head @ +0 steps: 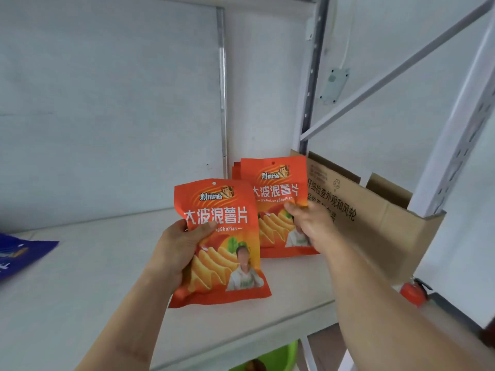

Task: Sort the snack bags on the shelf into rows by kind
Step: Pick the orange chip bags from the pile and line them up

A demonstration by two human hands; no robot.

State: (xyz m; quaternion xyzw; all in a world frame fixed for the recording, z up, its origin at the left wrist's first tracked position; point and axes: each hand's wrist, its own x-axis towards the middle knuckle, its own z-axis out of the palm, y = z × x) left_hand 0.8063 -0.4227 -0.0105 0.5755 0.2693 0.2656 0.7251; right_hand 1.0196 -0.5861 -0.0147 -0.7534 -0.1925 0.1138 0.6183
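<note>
At the back right corner of the white shelf [88, 263], a row of orange potato-chip bags [276, 188] is being built, stood upright and leaned back toward the wall so the printed fronts face out. The front bag of that row is steadied by the right hand [308, 223], its fingers curled onto the bag's right edge in a pinching grip, probably to keep the stack from tipping. A second orange chip bag [222, 236] of the same kind is held up off the shelf by the left hand [182, 247], thumb pressed across its front and fingers wrapped behind; it looks ready to be set in front of the row. An open cardboard box [375, 218] stands just beside the row. A blue bag [18, 253] lies well apart at the left edge. Behind are pale wall panels and grey metal shelf uprights [455, 145]; a red fire extinguisher [413, 291] shows below.
</note>
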